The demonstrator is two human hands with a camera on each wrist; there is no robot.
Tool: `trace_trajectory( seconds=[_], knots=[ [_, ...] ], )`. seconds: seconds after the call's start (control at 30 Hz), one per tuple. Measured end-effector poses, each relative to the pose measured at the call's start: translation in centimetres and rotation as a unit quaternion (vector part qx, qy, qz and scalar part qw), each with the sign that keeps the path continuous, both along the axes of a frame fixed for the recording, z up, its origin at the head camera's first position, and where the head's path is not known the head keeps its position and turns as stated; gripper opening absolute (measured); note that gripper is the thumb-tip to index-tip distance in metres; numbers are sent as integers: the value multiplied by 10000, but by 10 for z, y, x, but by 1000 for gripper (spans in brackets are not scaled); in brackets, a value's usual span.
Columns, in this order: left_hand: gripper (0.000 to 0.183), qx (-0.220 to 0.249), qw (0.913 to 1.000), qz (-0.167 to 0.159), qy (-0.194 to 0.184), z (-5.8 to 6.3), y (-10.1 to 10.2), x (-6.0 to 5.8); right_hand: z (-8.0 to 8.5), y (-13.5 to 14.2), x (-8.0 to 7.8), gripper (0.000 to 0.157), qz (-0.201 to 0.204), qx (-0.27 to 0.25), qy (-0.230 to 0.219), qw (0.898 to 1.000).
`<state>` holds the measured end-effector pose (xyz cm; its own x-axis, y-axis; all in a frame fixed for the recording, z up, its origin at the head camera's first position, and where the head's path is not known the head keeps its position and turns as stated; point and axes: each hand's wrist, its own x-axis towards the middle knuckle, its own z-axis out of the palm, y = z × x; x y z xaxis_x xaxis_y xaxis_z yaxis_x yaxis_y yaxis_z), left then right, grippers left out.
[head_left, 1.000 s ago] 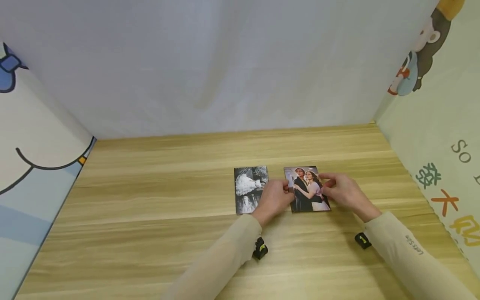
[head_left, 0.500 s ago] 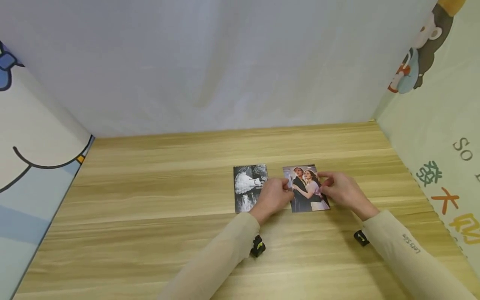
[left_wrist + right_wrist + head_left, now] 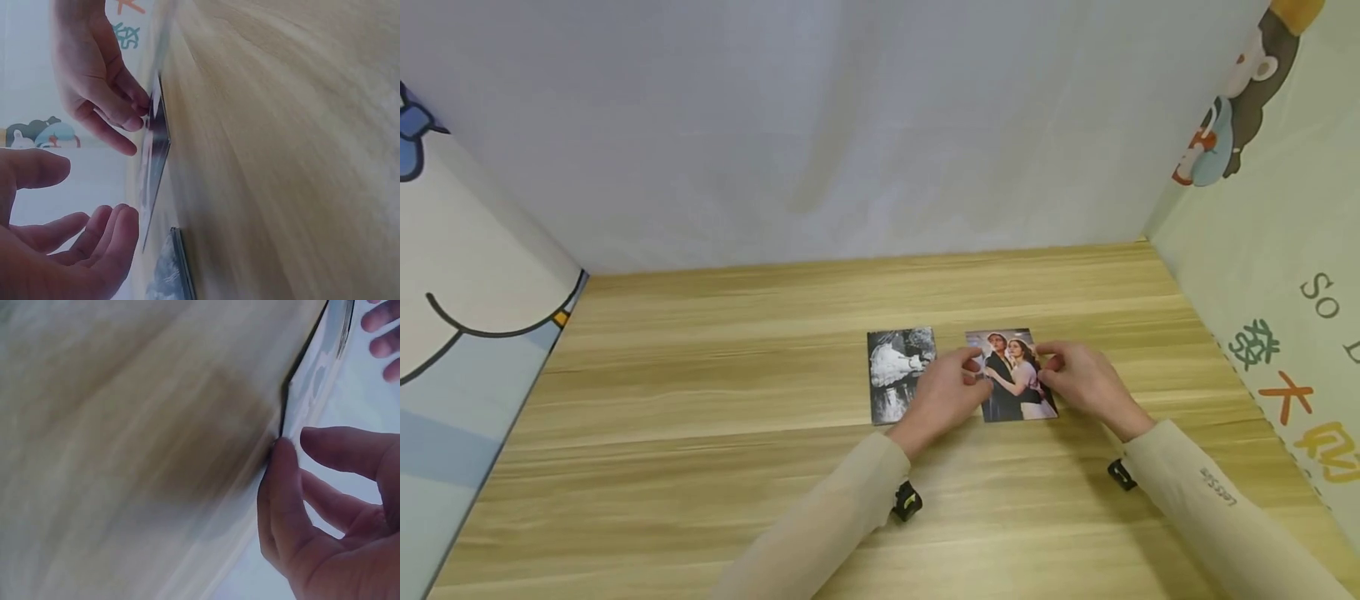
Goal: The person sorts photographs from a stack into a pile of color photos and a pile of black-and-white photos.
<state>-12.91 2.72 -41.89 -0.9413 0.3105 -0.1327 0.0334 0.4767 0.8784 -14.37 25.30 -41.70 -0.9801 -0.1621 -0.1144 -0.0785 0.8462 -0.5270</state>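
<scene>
Where the colour card [image 3: 1013, 383] lies: on bench [image 3: 700, 358], btwn L hand [image 3: 942, 390] & R hand [image 3: 1086, 383], to R of b/w card [image 3: 891, 375] w/ gap; flat or nr flat, can't tell if R edge is lifted.
L hand: fingers loosely bent, thumb apart from tips, nothing held; tips above card's L edge in head view, apart from it in L wrist view.
R hand: fingertips touch card's R edge; pinch or mere contact, can't tell.
Risk, colour card: push from R hand alone, w/ L hand not bracing, could swivel it or shove it into b/w card.
Risk, edge: thin & close to bench, so tips could slip off; nails could scuff print.
Risk, b/w card: partly hidden by L hand; low wrist could drag it askew.
Cards: rectangular, thin, prob. stiff; colour one glossy-looking, two figures printed; b/w one has dark, layered-looking edge.
Bench: pale yellow-brown wood grain, smooth-looking, prob. low grip.
Sleeves [image 3: 820, 508]: cream cloth, R one lettered; blk units [image 3: 907, 501] by cuffs.
</scene>
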Motion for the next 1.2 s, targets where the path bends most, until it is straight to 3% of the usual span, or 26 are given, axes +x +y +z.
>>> trace_trajectory(
  seconds=[0.13, 0.5, 0.8, 1.07, 1.2],
  knots=[
    [56, 142, 9998, 96, 113, 9, -7, 5, 5, -2, 4, 43, -12, 6, 195, 9998],
    [46, 209, 9918, 340, 1216, 27, -27, 17, 15, -16, 19, 44, -326, -809, 1011, 9910],
    [46, 74, 9812, 543, 1849, 31, -65, 21, 18, -32, 26, 45, -567, -1529, 1207, 9792],
    [47, 51, 9752, 993, 1980, 36, -100, 23, 26, -40, 31, 45, -467, -1560, 1273, 9784],
    [53, -154, 9764, 1151, 1822, 36, -112, 26, 27, -43, 32, 46, -345, -1322, 1395, 9807]
  ],
)
